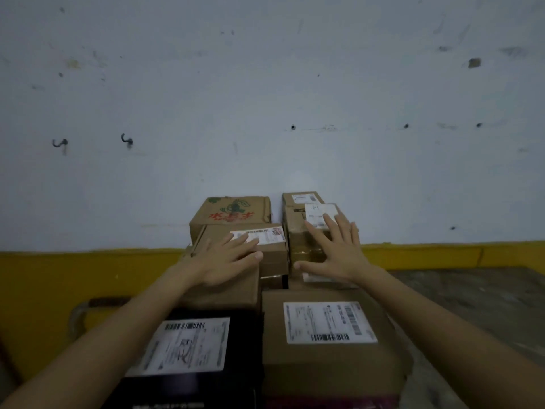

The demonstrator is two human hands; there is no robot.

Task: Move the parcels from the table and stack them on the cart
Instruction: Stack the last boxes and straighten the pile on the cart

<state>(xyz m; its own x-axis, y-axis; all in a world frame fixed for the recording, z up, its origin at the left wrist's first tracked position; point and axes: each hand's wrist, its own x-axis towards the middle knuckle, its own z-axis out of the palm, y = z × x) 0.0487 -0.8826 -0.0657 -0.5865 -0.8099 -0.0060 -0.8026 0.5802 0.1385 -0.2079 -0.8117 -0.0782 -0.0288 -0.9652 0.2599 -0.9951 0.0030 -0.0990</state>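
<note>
Several parcels stand stacked in front of me against the wall. My left hand (227, 258) lies flat, fingers spread, on a small brown box with a white label (272, 255). My right hand (336, 252) rests flat on a taped brown box (300, 240) beside it, fingertips on that box's label. Behind them stand a printed carton with red and green marks (230, 214) and another small labelled box (302, 197). Nearest me are a black parcel (188, 346) at the left and a large brown labelled box (324, 326) at the right. Neither hand grips anything.
A pale blue wall with a yellow band (427, 255) rises right behind the stack. A grey worn surface (472, 305) extends to the right. A curved metal handle (79, 314) shows at the left. Two hooks (126, 140) stick out of the wall.
</note>
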